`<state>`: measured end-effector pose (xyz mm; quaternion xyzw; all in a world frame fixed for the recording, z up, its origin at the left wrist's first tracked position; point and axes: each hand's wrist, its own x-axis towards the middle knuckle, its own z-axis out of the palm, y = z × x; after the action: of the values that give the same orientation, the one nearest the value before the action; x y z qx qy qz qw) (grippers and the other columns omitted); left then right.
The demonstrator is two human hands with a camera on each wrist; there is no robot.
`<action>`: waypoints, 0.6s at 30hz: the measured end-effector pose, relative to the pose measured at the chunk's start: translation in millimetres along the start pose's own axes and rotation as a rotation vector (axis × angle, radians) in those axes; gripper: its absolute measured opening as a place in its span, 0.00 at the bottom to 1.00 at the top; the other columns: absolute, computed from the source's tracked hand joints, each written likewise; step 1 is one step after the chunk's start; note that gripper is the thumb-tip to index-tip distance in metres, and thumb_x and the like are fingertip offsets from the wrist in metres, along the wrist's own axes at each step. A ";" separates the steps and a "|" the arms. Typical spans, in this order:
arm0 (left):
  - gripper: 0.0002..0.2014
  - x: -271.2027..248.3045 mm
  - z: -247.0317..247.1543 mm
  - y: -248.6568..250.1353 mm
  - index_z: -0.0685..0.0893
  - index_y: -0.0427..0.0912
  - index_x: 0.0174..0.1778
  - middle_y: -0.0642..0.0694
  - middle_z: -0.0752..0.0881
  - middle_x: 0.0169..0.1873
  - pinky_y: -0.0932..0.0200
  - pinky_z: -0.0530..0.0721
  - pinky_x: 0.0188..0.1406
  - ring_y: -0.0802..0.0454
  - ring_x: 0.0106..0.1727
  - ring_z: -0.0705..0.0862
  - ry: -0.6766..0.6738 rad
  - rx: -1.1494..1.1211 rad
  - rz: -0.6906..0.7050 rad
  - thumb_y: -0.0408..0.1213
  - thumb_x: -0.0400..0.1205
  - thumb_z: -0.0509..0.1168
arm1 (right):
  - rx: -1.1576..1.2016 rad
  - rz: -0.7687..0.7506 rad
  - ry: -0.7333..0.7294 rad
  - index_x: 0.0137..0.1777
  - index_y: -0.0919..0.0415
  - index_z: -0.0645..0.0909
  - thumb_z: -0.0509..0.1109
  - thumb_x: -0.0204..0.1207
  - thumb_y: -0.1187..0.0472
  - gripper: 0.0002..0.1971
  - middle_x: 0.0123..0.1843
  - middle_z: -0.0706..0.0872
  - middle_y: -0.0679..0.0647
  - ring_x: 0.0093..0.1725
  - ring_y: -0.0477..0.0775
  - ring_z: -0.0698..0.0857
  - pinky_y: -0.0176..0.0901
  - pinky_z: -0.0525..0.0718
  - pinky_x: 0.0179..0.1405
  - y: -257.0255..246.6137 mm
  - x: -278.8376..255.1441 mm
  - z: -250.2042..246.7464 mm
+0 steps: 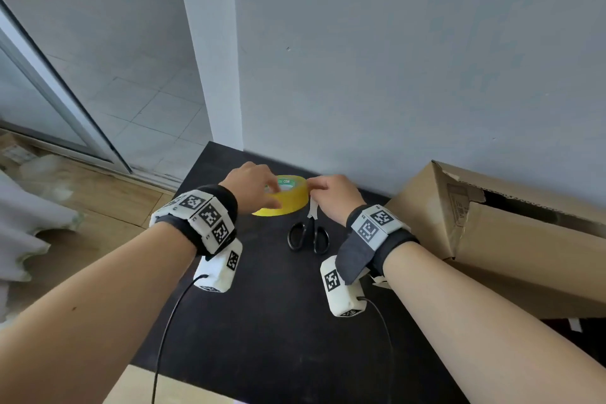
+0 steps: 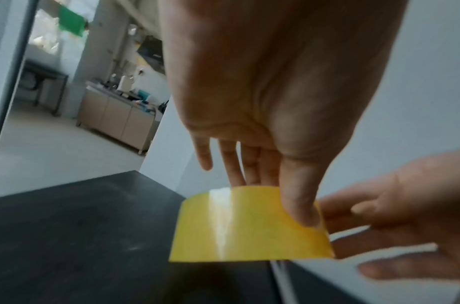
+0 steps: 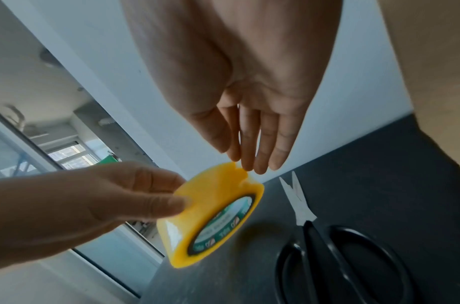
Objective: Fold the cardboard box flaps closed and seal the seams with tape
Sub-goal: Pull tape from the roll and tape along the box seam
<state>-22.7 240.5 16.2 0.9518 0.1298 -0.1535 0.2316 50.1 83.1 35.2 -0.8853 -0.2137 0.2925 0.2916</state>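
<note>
Head view: my left hand grips yellow tape roll above desk; right hand pinches roll's rim; scissors lie nearby.

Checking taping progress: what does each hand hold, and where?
Left hand grips the yellow tape roll, thumb on its outer face. Right hand seems to pinch its loose end.
</note>
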 end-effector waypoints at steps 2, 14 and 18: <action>0.16 -0.2 -11.8 9.6 0.85 0.42 0.58 0.46 0.83 0.56 0.56 0.78 0.57 0.47 0.58 0.81 0.002 -0.169 -0.010 0.46 0.78 0.68 | -0.002 -0.013 0.033 0.65 0.56 0.84 0.58 0.78 0.69 0.20 0.62 0.87 0.57 0.62 0.58 0.84 0.34 0.75 0.54 -7.4 -3.9 -6.5; 0.16 -31.7 -70.8 62.4 0.85 0.39 0.57 0.44 0.84 0.58 0.60 0.72 0.52 0.52 0.52 0.77 0.220 -0.283 0.017 0.46 0.80 0.67 | -0.027 -0.164 0.267 0.68 0.57 0.82 0.55 0.76 0.71 0.24 0.67 0.85 0.55 0.68 0.58 0.80 0.35 0.74 0.60 -38.6 -45.7 -58.3; 0.16 -42.6 -84.6 83.5 0.85 0.38 0.58 0.43 0.84 0.56 0.60 0.70 0.49 0.52 0.51 0.77 0.266 -0.263 0.032 0.45 0.80 0.66 | -0.034 -0.195 0.312 0.68 0.58 0.82 0.56 0.77 0.71 0.24 0.70 0.83 0.55 0.71 0.57 0.78 0.38 0.75 0.67 -43.7 -63.9 -72.9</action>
<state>-15.7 201.9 136.3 0.9273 0.1629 -0.0043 0.3370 40.7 51.8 136.3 -0.8999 -0.2554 0.1185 0.3330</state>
